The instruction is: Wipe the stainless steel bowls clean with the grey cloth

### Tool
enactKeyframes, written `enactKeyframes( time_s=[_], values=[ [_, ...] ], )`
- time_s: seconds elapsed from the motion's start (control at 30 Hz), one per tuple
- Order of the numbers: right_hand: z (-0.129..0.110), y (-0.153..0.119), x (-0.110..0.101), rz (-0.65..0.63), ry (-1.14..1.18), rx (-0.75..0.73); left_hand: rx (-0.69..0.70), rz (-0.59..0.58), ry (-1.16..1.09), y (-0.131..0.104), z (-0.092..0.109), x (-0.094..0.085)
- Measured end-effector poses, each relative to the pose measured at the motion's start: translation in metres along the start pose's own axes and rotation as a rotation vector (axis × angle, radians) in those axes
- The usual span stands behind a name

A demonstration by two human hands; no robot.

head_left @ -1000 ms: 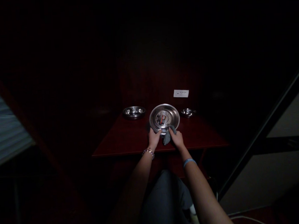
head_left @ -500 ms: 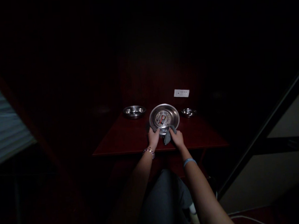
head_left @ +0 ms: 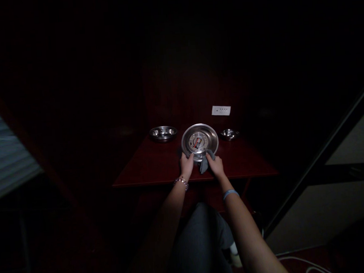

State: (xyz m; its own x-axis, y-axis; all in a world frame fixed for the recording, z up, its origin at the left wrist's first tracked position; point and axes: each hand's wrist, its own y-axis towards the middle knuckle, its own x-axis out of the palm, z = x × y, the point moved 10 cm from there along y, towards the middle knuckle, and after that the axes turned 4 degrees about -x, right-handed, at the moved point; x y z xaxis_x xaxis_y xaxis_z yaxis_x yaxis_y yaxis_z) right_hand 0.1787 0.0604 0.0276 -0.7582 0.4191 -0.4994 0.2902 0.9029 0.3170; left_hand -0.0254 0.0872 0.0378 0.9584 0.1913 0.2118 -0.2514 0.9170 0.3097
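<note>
Over the tabletop [head_left: 154,167], left fingers [head_left: 191,158] clamp a tilted metal basin [head_left: 202,140] by its rim while right fingers [head_left: 209,157] pinch a gray cloth [head_left: 204,165] against it, apparently a wiping step, the next stroke likely demanding a firm left hold.

trousers [head_left: 193,235]: one pair, dull grey-blue, plain-looking cloth, lower parts lost in shadow.

left hand [head_left: 187,166]: bare; left forearm [head_left: 167,218] likewise bare, its near part dim.

bracelet [head_left: 182,182]: a ring of small beads, mixed pale and dark, faintly purplish; worn on the left wrist, above and left of the trousers; finer detail too small to tell.

right hand [head_left: 215,165]: bare; right forearm [head_left: 246,227] bare also.

wristband [head_left: 230,193]: light blue, narrow, smooth, above and right of the trousers.

sock [head_left: 233,248]: white, just right of the trousers.

shoe [head_left: 236,260]: pale, cream-toned, right of the trousers' lower part.
</note>
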Motion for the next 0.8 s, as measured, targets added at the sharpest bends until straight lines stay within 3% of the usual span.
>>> enactKeyframes(
  time_s=[0.8],
  values=[
    [0.0023, 0.0014, -0.0007, -0.002, 0.006, 0.016, -0.006, -0.02, 0.018, 0.0016, -0.0033, 0.002]
  ],
)
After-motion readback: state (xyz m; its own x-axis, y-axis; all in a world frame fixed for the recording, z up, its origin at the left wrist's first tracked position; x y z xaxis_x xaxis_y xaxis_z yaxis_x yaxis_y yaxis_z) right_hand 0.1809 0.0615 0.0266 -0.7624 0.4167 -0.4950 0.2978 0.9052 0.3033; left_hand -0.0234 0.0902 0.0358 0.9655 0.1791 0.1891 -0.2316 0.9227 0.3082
